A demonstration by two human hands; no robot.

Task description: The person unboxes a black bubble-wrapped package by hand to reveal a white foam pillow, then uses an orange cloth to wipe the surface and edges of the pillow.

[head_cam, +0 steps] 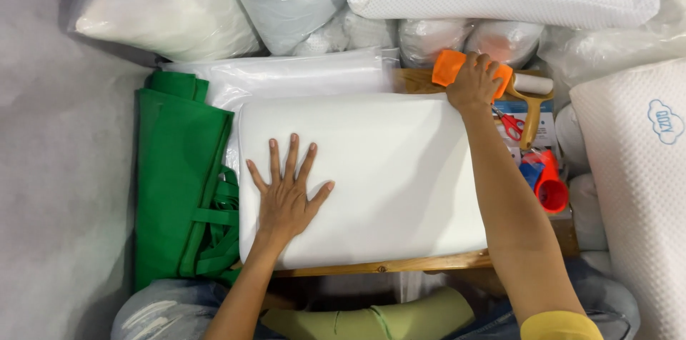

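Pressing your left hand [287,193] flat, fingers spread wide, on white foam pillow [371,168]; your right hand [473,84] grips orange lint roller [457,67].

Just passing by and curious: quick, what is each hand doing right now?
Left hand: open, fingers spread, flat on the white pillow.
Right hand: closed around the orange-handled lint roller.

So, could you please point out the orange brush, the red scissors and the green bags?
orange brush [449,67], head view, on its left end, beside the right hand [473,85].
red scissors [510,126], head view, on the handles.
green bags [170,168], head view, on the flat folded fabric.
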